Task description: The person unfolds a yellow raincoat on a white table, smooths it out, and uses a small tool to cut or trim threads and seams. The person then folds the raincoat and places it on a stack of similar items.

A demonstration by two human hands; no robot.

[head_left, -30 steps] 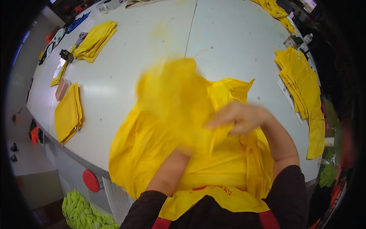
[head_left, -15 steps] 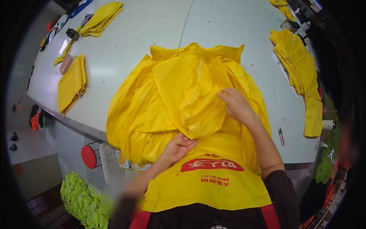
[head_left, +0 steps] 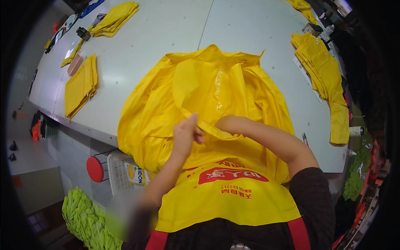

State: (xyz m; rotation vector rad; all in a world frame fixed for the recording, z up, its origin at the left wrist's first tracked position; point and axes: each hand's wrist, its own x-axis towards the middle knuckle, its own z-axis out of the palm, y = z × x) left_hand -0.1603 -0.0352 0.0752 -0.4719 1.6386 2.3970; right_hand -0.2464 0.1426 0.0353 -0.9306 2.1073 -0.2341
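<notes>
A large yellow waterproof garment [head_left: 152,108] lies bunched on the table in front of me, its pointed collar-like edge at the far end. My left hand [head_left: 186,134] is closed on the near edge of a loose yellow flap, fist upright. My right hand [head_left: 230,124] reaches leftward into an opening in the same garment. Its fingers are hidden under the yellow material, so their pose does not show. A yellow apron [head_left: 225,210] with a red printed patch covers my front and meets the garment's near side.
Folded yellow pieces [head_left: 81,85] lie at left beside a pink box [head_left: 75,65], with another yellow stack [head_left: 114,19] farther back. More yellow pieces [head_left: 318,68] and small snips [head_left: 305,139] lie at right. A red stool [head_left: 95,169] and white basket [head_left: 119,175] stand below the table's left edge.
My right hand has moved down and left, from on top of the garment into its opening. My left hand has risen and closed on the flap, whose near edge has lifted and folded.
</notes>
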